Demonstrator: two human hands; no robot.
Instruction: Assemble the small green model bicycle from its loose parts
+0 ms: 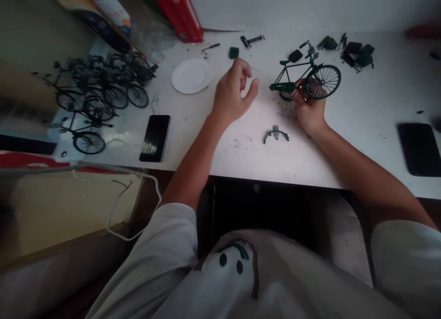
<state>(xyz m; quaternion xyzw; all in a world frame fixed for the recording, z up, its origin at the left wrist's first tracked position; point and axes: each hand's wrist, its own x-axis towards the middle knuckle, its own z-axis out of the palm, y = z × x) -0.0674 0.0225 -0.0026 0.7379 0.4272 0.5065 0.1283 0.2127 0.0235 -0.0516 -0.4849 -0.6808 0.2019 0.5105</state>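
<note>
A dark green model bicycle (292, 73) is held just above the white table in my right hand (313, 111). The fingers grip it low, near the wheel with spokes, and the bike tilts a little. My left hand (234, 90) hovers to the left with fingers half curled, thumb apart and nothing between them. Just beyond those fingertips lies a small dark green block-like piece (234, 53). Between my forearms rests a curved green fender-like part (276, 134) with a greyish piece at its middle. The rear wheel is partly hidden by other parts of the bike.
Several finished-looking model bicycles (103, 87) crowd the left side. A white plate (191, 75), a phone (155, 138), a small screwdriver (211, 47) and a black tool-like part (252, 40) lie about. Dark green parts (358, 55) are heaped back right; a black flat device (419, 149) sits right.
</note>
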